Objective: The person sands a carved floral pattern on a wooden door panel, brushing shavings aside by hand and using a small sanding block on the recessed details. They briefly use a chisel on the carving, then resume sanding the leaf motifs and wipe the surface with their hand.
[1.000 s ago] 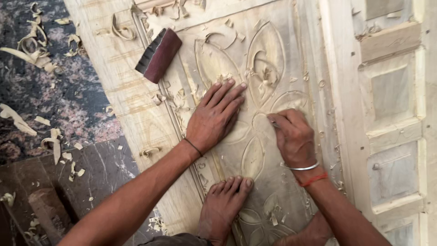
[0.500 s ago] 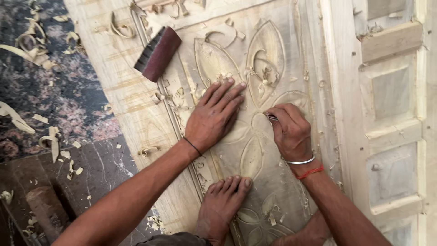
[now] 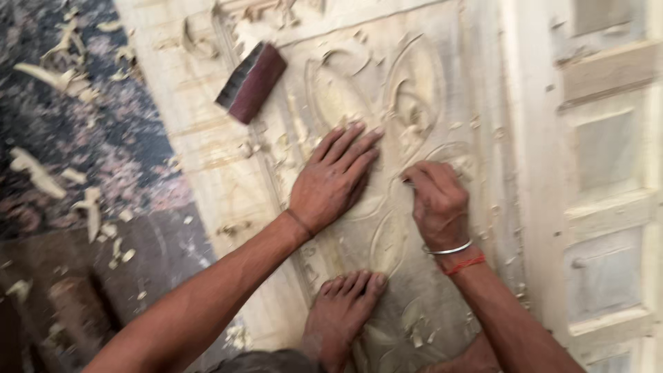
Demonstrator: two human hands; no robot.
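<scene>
Dark, mottled flooring (image 3: 90, 145) strewn with pale wood shavings (image 3: 41, 176) runs down the left of the view, and across it lies a large carved wooden panel (image 3: 428, 290), pale and unfinished, with leaf-shaped ovals cut in relief and plainer recessed frames along its right side. A dark reddish block (image 3: 250, 81) (most likely a sanding block, though the blur leaves that unsure) rests on the panel near its upper left, well apart from both hands. The left hand (image 3: 333, 181) lies flat on the carving with fingers spread and palm pressed down, steadying the wood. The right hand (image 3: 436, 200), a metal bangle and a red thread at its wrist, is closed tight around a small tool (image 3: 409, 182) whose tip just shows at the fingers, touching the groove of an oval motif; what kind of tool it is cannot be told. A bare foot (image 3: 342, 312) also rests on the panel below the hands, bracing it. The step in hand appears to be fine detailing or cleaning of a carved line in the motif between the two hands. Any further stroke would call for a firm hold-down from the flat hand and a short, controlled push of the tool along the groove, kept clear of the spread fingers beside it.
</scene>
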